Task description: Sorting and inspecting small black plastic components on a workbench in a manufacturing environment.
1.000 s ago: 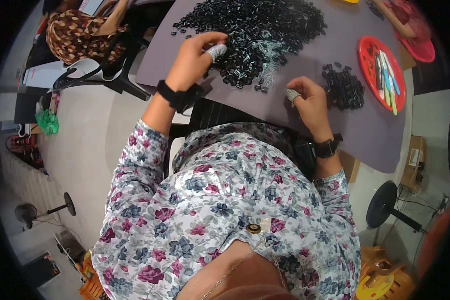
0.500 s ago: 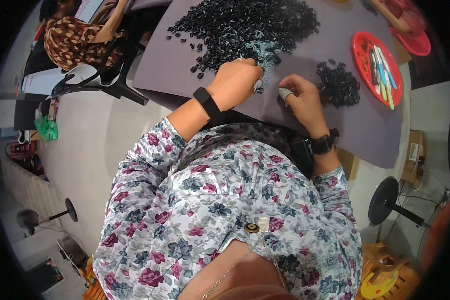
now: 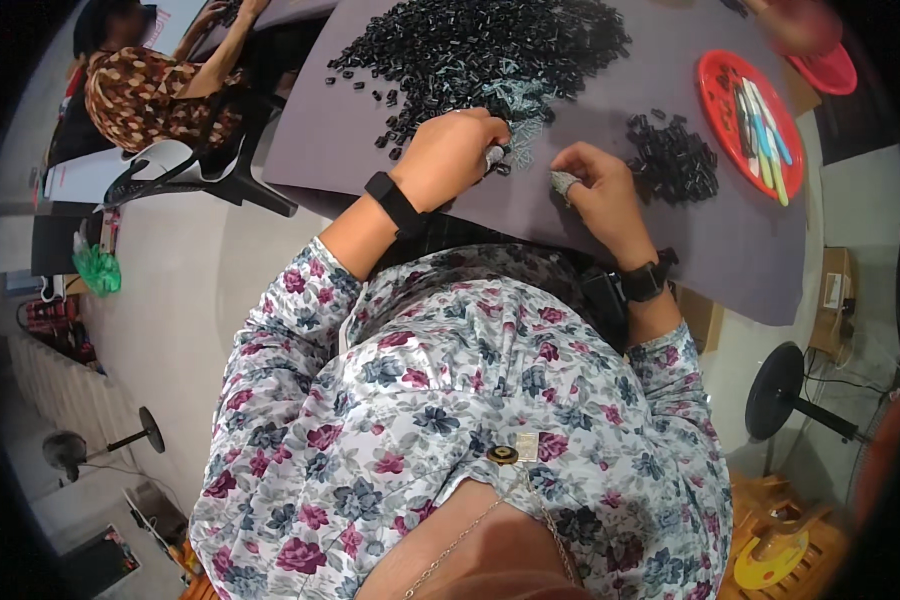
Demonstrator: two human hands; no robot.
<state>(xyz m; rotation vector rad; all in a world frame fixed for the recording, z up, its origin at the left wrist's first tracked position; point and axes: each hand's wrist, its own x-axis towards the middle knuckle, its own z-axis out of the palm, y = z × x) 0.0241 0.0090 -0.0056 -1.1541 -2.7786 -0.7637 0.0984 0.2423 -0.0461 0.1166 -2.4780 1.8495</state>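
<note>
My left hand (image 3: 452, 150) is curled closed at the near edge of a big heap of small black plastic pieces (image 3: 480, 50). Its thumb has a grey wrapping, and a few black pieces lie close to the fingertips. What it holds is hidden. Thin pale grey-blue slivers (image 3: 527, 115) are scattered just beyond it. To the right, my right hand (image 3: 602, 190) hovers over the table with thumb and fingers bent together, a grey wrapping on the thumb too. Anything between those fingertips is too small to make out. Beside it lies a smaller pile of black pieces (image 3: 675, 160).
A red plate (image 3: 712, 85) with several slim knife-like tools (image 3: 765, 140) stands at the right of the grey-purple table (image 3: 300, 150). Another person (image 3: 145, 90) sits at the far left by a black chair (image 3: 260, 170). A second person's arm (image 3: 785, 25) reaches in at the far right.
My left hand has shifted slightly left, and its fingers have turned a little. My right hand has stayed nearly in place, still bent closed. The whole view has drifted a little.
</note>
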